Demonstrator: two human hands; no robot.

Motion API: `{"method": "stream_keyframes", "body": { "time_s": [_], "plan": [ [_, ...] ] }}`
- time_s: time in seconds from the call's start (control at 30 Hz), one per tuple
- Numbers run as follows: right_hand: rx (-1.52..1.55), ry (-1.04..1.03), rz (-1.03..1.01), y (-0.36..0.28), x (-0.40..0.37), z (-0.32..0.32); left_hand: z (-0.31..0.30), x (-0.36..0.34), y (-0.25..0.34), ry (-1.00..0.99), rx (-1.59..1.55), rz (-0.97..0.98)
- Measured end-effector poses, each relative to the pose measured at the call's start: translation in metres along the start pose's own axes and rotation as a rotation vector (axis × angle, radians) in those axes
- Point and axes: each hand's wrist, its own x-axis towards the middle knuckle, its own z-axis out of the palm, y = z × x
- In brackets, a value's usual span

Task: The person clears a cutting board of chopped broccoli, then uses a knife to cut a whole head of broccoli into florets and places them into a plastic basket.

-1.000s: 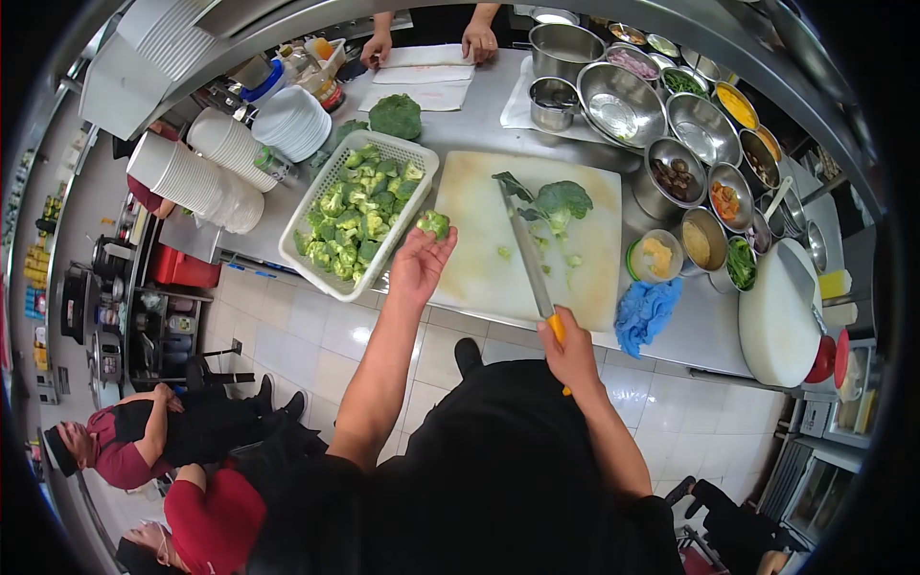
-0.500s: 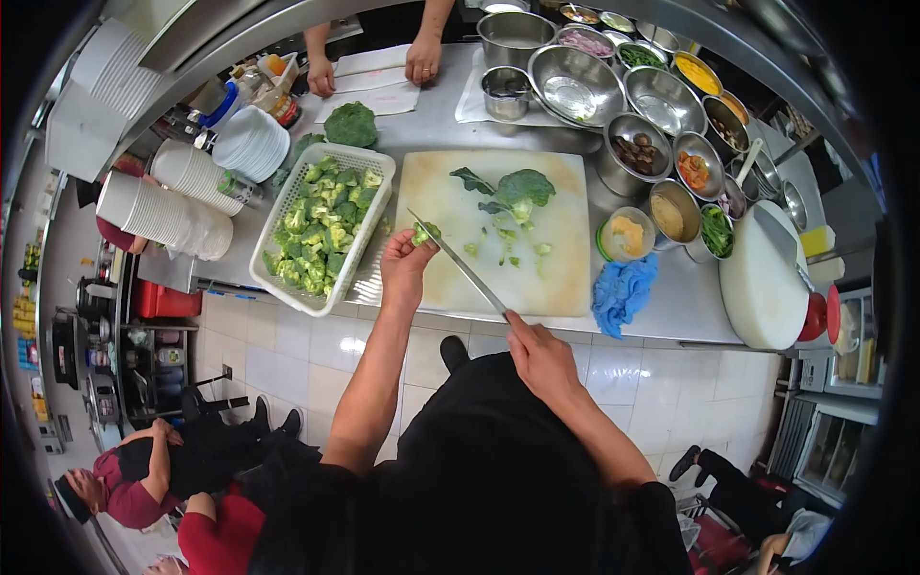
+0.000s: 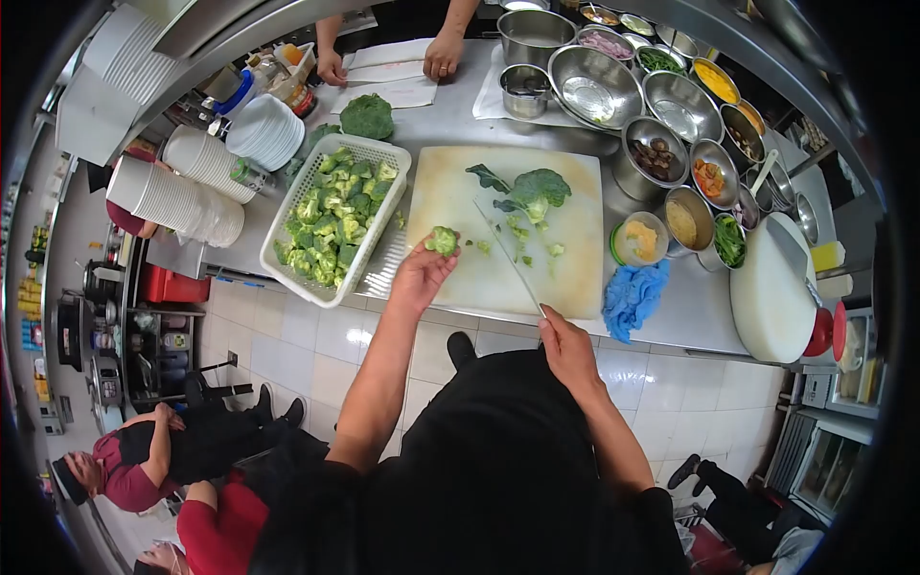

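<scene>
My left hand (image 3: 423, 273) holds a small broccoli floret (image 3: 442, 241) in its fingertips, over the left part of the white cutting board (image 3: 436, 177). In my right hand (image 3: 565, 347) is a long knife (image 3: 511, 262), its blade pointing up and left across the board, apart from the floret. A broccoli stalk with leaves (image 3: 534, 192) lies on the board, with small green scraps below it. Left of the board stands a white perforated basket (image 3: 271, 251) filled with broccoli florets (image 3: 326, 225).
Behind the basket sits a broccoli head (image 3: 367, 117). Metal bowls (image 3: 596, 88) of ingredients crowd the right side, near a crumpled blue cloth (image 3: 634, 299). Another person's hands (image 3: 444, 56) rest on white cloths (image 3: 388, 91) across the counter. Stacked white containers (image 3: 153, 196) stand at left.
The knife has moved away from the floret, to the right. My left hand has turned, so the floret now faces up. The whole view has shifted slightly.
</scene>
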Motion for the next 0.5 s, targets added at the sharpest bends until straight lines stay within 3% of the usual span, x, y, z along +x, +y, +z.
{"method": "stream_keyframes", "body": {
  "time_s": [0.07,0.1,0.13,0.17,0.23,0.27,0.33,0.37,0.4,0.43,0.5],
  "plan": [
    [-0.001,-0.022,0.043,0.0,-0.004,-0.005,-0.016,0.01,0.016,-0.081,-0.162,0.084],
    [0.015,-0.038,0.035,0.0,-0.006,-0.004,-0.011,0.013,0.031,0.021,-0.281,0.177],
    [0.033,-0.055,0.027,0.0,-0.008,-0.003,-0.006,0.013,0.044,-0.031,-0.445,0.212],
    [0.029,-0.048,0.033,0.0,-0.009,-0.003,0.026,0.004,0.054,0.088,-0.517,0.18],
    [0.131,-0.142,0.101,0.001,-0.006,0.002,0.032,0.014,0.049,-0.112,-0.229,0.078],
    [0.13,-0.134,0.102,0.008,-0.002,0.01,0.038,0.026,0.043,-0.119,-0.228,0.074],
    [0.191,-0.242,0.004,0.023,0.004,0.026,0.077,0.053,0.018,0.128,0.653,0.194],
    [0.186,-0.235,0.006,0.017,0.009,0.025,0.076,0.077,0.001,0.026,0.912,0.358],
    [0.25,-0.38,0.176,0.006,0.018,0.023,0.071,0.102,-0.016,-0.083,1.166,0.532],
    [0.315,-0.523,0.346,0.0,0.023,0.02,0.076,0.115,-0.026,-0.095,1.163,0.539],
    [0.387,-0.5,0.351,0.013,0.026,0.025,0.09,0.13,-0.036,-0.114,1.483,0.536]
  ]
}}
